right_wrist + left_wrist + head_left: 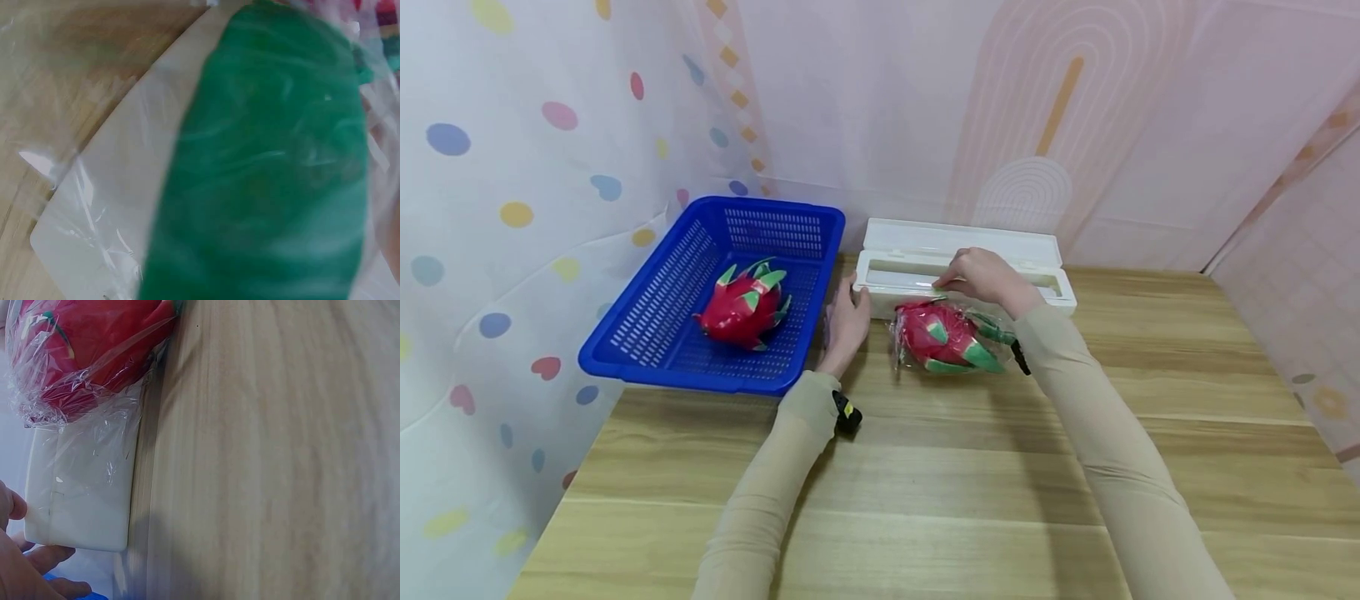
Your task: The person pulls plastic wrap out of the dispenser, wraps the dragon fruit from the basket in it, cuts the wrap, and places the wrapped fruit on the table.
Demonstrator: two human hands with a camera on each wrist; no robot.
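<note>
Two hazards: snagging and sliding

At left, the blue basket [823, 218] carries one red dragon fruit [741, 312]; its rim seems to reach past the left edge of the worktop [910, 500], so a bump from the arm might shift it. Just right of it, the left hand [847, 319] grips the left end of the white box [886, 303]; were that hold to slacken, a tug could make the box slide. A wrapped dragon fruit [943, 336] lies on the near side of the box, and its loose film might snag on the black wrist camera [1020, 357] beside it. The right hand [981, 273] has its fingertips at the box's slot; whether they pinch anything, I cannot tell. A jolt could drop the tipped-back lid [955, 237] onto them.

The worktop is pale, streaked wood. Left hangs a spotted white curtain [475, 250]; far, a pinkish arch-patterned curtain [880, 100]; right, a pale patterned cloth [1292, 258].
</note>
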